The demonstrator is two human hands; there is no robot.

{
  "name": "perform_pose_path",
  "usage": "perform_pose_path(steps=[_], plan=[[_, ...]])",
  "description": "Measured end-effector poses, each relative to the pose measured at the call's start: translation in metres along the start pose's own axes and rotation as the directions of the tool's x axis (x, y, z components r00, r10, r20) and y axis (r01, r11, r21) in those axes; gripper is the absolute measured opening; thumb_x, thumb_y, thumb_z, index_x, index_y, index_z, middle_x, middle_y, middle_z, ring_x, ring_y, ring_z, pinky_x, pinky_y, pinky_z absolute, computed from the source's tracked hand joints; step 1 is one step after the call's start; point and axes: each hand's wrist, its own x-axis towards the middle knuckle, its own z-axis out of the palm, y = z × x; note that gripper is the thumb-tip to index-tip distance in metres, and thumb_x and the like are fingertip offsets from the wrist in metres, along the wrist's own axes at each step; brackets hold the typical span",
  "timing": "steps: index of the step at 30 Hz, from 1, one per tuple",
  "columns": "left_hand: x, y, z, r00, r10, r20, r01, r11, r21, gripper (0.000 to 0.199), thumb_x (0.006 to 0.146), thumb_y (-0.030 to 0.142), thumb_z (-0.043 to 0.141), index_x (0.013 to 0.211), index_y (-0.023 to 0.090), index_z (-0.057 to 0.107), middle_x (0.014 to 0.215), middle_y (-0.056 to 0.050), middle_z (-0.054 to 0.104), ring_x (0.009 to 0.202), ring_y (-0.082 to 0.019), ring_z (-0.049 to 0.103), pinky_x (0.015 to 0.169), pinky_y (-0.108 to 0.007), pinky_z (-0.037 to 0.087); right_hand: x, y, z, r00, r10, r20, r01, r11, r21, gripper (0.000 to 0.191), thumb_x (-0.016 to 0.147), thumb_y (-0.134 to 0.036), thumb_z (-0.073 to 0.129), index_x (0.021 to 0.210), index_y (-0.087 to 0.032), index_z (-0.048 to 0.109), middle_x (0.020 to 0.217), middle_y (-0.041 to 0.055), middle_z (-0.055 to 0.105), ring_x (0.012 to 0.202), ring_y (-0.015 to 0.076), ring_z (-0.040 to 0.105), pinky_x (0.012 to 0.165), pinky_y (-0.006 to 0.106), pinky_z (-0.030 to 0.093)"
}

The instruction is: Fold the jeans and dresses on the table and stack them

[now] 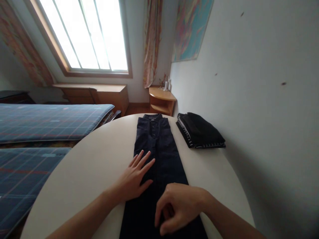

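A dark navy shirt [165, 156] lies lengthwise in a narrow strip on the white round table, its buttoned collar at the far end and its sides folded in. My left hand [137, 176] rests flat on the shirt's left side, fingers spread and holding nothing. Lower down, above the near part of the shirt, my right hand [180, 205] is curled, thumb and forefinger tips close together. Against the dark cloth I cannot make out whether fabric is between them. The shirt's near end runs out of view.
A stack of folded black clothes [200, 131] sits on the table [99, 166] at the right, near the wall. Plaid mattresses [50, 121] are on the left. Behind stand a wooden desk [112, 89] and a small corner shelf [161, 94] beneath a curtain.
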Motion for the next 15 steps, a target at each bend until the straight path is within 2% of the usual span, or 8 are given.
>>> perform_pose_path(steps=[2, 4, 6, 8, 10, 13, 15], plan=[[0.000, -0.004, 0.008, 0.999, -0.032, 0.041, 0.031, 0.999, 0.039, 0.074, 0.093, 0.045, 0.058, 0.158, 0.028, 0.028, 0.167, -0.009, 0.016, 0.153, -0.039, 0.010, 0.119, -0.061, 0.022, 0.003, 0.002, -0.005, 0.975, -0.023, -0.223, -0.002, 0.994, -0.112, 0.017, 0.085, -0.032, 0.069, 0.098, -0.021, 0.074, 0.078, -0.0013, 0.070, 0.070, 0.0121, 0.065, 0.068, 0.020, 0.047], [-0.001, -0.004, 0.012, 0.997, -0.026, 0.077, 0.021, 0.998, 0.059, 0.074, 0.094, 0.049, 0.055, 0.159, 0.029, 0.025, 0.167, -0.009, 0.013, 0.153, -0.039, 0.006, 0.120, -0.061, 0.020, 0.008, 0.004, -0.009, 0.893, -0.054, -0.447, -0.060, 0.970, -0.236, 0.014, 0.089, -0.029, 0.064, 0.097, -0.020, 0.071, 0.094, 0.0044, 0.071, 0.089, 0.0176, 0.066, 0.085, 0.028, 0.049], [-0.005, -0.001, 0.014, 0.996, -0.012, 0.091, 0.005, 0.997, 0.072, 0.074, 0.095, 0.053, 0.052, 0.159, 0.029, 0.023, 0.168, -0.009, 0.012, 0.153, -0.039, 0.004, 0.120, -0.061, 0.019, 0.012, 0.008, -0.010, 0.814, -0.083, -0.575, -0.113, 0.949, -0.296, 0.020, 0.092, -0.029, 0.061, 0.109, -0.020, 0.067, 0.118, 0.0092, 0.068, 0.116, 0.0226, 0.059, 0.104, 0.037, 0.043], [-0.009, 0.003, 0.013, 0.995, 0.005, 0.100, -0.013, 0.997, 0.077, 0.077, 0.095, 0.057, 0.051, 0.159, 0.028, 0.022, 0.167, -0.010, 0.014, 0.153, -0.039, 0.004, 0.120, -0.062, 0.020, 0.015, 0.013, -0.009, 0.796, -0.084, -0.600, -0.137, 0.940, -0.313, 0.036, 0.093, -0.031, 0.061, 0.127, -0.021, 0.059, 0.141, 0.0109, 0.057, 0.137, 0.0245, 0.045, 0.117, 0.044, 0.031], [-0.012, 0.004, 0.010, 0.995, 0.015, 0.103, -0.023, 0.997, 0.079, 0.074, 0.095, 0.054, 0.052, 0.158, 0.026, 0.025, 0.166, -0.010, 0.019, 0.153, -0.039, 0.008, 0.119, -0.061, 0.023, 0.017, 0.019, -0.007, 0.817, -0.045, -0.575, -0.177, 0.929, -0.324, 0.056, 0.091, -0.035, 0.064, 0.142, -0.021, 0.049, 0.155, 0.0109, 0.044, 0.148, 0.0260, 0.030, 0.123, 0.048, 0.020], [-0.006, -0.003, 0.004, 0.997, -0.025, 0.070, 0.018, 0.995, 0.095, 0.050, 0.100, 0.031, 0.043, 0.149, 0.025, 0.042, 0.161, -0.006, 0.036, 0.150, -0.030, 0.026, 0.118, -0.051, 0.032, 0.017, 0.025, -0.005, 0.852, 0.044, -0.522, -0.244, 0.915, -0.321, 0.075, 0.088, -0.045, 0.066, 0.152, -0.019, 0.038, 0.160, 0.0111, 0.037, 0.151, 0.0286, 0.021, 0.124, 0.051, 0.013], [0.005, -0.015, 0.001, 0.997, -0.076, 0.001, 0.075, 0.990, 0.121, 0.046, 0.099, 0.021, 0.036, 0.143, 0.022, 0.050, 0.157, -0.006, 0.042, 0.147, -0.023, 0.033, 0.119, -0.043, 0.034, 0.016, 0.026, -0.006, 0.860, 0.081, -0.503, -0.269, 0.910, -0.315, 0.078, 0.087, -0.051, 0.065, 0.153, -0.019, 0.039, 0.160, 0.0109, 0.035, 0.152, 0.0292, 0.020, 0.124, 0.052, 0.013]])
